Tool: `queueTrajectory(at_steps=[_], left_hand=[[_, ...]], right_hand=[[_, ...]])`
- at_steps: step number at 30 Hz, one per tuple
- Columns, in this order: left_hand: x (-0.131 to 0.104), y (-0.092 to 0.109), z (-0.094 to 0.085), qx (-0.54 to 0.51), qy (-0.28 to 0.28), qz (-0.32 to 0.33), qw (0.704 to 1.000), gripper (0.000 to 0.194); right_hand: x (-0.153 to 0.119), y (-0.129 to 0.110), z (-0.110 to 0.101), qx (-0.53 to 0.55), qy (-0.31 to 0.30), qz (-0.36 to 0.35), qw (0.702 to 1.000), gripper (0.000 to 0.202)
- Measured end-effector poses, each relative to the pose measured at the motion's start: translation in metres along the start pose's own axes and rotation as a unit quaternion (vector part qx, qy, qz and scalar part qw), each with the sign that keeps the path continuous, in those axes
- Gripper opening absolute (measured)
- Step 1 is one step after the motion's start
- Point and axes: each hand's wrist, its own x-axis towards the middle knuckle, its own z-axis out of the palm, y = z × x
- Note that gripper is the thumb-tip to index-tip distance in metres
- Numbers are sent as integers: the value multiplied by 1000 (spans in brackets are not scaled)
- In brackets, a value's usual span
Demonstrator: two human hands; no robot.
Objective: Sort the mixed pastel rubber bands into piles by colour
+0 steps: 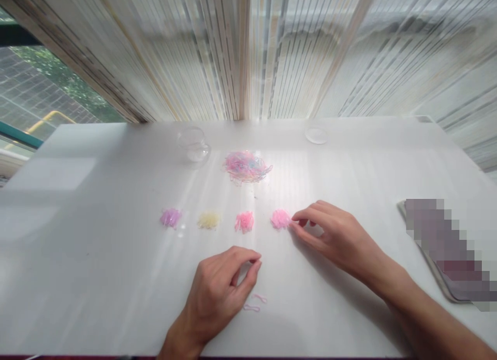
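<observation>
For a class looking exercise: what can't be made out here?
Head view: most of flat object, covered by pixel blocks.
Head view: anything right hand pinches, too small.
Head view: mixed band pile, lower layers covered by upper.
Head view: left forearm, cut by bottom edge.

On table (116,277): four piles (244,221) in row | fifth pile (247,166), container (193,142), disc (316,136) behind | bands (254,308) before

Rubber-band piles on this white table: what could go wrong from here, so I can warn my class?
The pale pink pile and the coral-pink pile are neighbours of similar colour, so bands could get mixed up.

The right hand is at the pale pink pile's edge; a nudge might scatter it.

Two loose bands lie beside the left hand, which could sweep them aside.
</observation>
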Motion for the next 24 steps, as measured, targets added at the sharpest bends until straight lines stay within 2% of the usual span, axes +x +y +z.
queueTrajectory(at_steps=[4,10,17,21,24], left_hand=[[-1,0,-1,0,-3,0,1000,10],[-2,2,-2,1,-17,-1,1000,10],[0,1,0,12,-16,3,1000,11],[0,2,0,12,-12,4,1000,11],[1,3,1,17,-11,7,1000,12]], right_hand=[[-1,3,-4,-9,-24,-4,1000,9],[1,3,-8,-9,-22,-24,999,10],[3,1,1,20,-18,-95,995,42],[3,-2,8,3,-62,-100,993,45],[4,-6,9,-25,-73,-99,992,41]])
